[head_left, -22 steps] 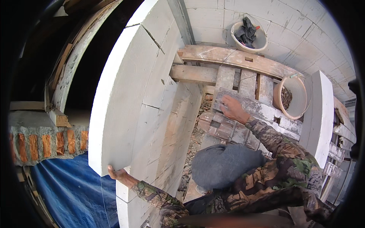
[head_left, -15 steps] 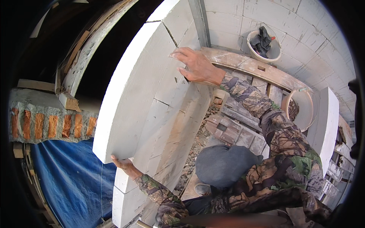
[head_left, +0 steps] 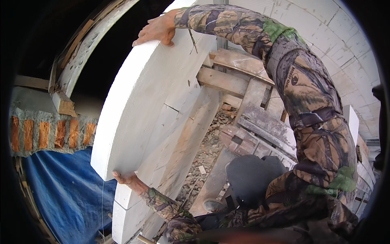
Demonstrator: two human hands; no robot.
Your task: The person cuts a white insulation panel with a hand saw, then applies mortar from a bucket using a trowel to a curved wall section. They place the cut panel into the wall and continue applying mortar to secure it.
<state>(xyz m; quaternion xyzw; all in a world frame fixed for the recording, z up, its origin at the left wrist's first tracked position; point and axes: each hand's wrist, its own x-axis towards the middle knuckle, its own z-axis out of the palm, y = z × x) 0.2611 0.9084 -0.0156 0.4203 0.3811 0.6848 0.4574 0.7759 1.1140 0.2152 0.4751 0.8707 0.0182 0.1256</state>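
Observation:
A long white aerated concrete block point(head_left: 122, 110) sits on top of the wall of similar blocks point(head_left: 170, 142). My right hand point(head_left: 158, 30) reaches over its far end, fingers stretched across the upper edge and thumb down against the side facing me. At the near lower corner, my left hand point(head_left: 125, 179) grips the block's end, with part of the fingers hidden. A dark gap line runs down the blocks just beyond the right hand.
A brick-and-mortar ledge point(head_left: 53, 132) and a blue tarp point(head_left: 69, 191) lie left of the wall. Rubble point(head_left: 217, 140) covers the strip at its foot. Wooden planks point(head_left: 260, 114) form a platform on the right. A thin string point(head_left: 102, 207) hangs below the block.
My right hand has gone from the side face, left and up, onto the block's far upper edge. My left hand stays at the near corner. The view has shifted slightly.

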